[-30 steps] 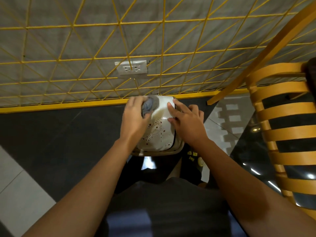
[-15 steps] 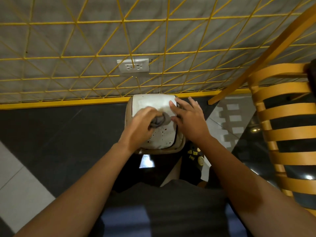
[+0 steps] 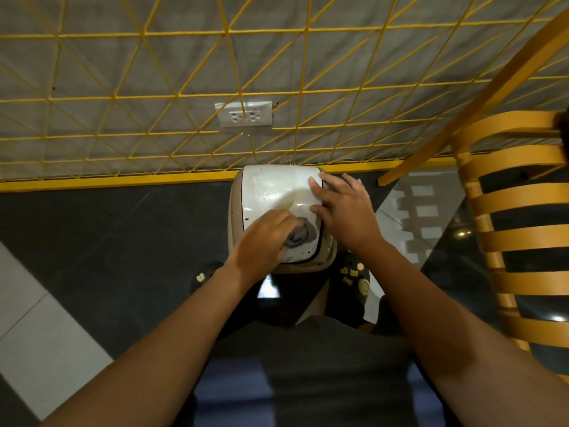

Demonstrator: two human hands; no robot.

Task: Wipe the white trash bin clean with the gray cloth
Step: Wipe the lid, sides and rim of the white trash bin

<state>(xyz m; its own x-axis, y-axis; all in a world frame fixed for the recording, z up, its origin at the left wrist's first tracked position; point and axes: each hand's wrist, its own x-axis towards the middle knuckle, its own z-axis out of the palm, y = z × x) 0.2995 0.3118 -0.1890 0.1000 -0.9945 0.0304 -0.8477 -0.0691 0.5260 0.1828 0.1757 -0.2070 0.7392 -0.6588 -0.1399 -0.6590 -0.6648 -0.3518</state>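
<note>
The white trash bin (image 3: pixel 274 189) stands on the dark floor against the wall, seen from above, with a beige rim around its white lid. My left hand (image 3: pixel 261 241) presses the bunched gray cloth (image 3: pixel 300 234) onto the near part of the lid. A few dark specks remain near the lid's front edge; the far half looks wet and shiny. My right hand (image 3: pixel 345 211) lies flat with spread fingers on the lid's right side, steadying the bin.
A yellow wire grid (image 3: pixel 184 94) covers the gray wall, with a white power socket (image 3: pixel 244 114) behind it. A yellow slatted chair (image 3: pixel 520 229) stands close on the right. My feet in dark shoes (image 3: pixel 354 278) are just before the bin.
My left hand has dragged the cloth from the lid's far left corner toward the near edge, wiping away most of the dark spots. My right hand stayed on the lid's right side.
</note>
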